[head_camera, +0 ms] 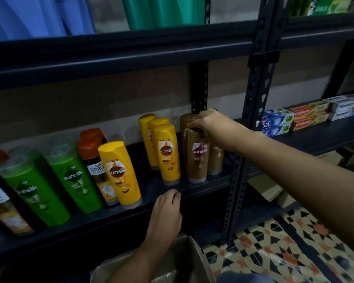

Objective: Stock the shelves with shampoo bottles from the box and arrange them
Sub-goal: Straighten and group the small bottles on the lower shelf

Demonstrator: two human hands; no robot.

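Observation:
My right hand (207, 124) grips the top of a brown Sunsilk bottle (198, 160) that stands at the front of a brown cluster on the dark shelf (202, 188). Left of it stand three yellow bottles (168, 154), then a single yellow bottle (121, 174), orange-capped dark bottles (94, 156) and green bottles (74, 174). My left hand (167, 213) rests with curled fingers on the shelf's front edge and holds nothing. The cardboard box (182, 260) sits open below my left forearm.
Toothpaste cartons (307, 114) lie on the neighbouring shelf to the right, beyond a perforated metal upright (251, 111). Blue and green bottles stand on the shelf above. A patterned tile floor (284, 248) shows at lower right, with more cardboard boxes under the shelves.

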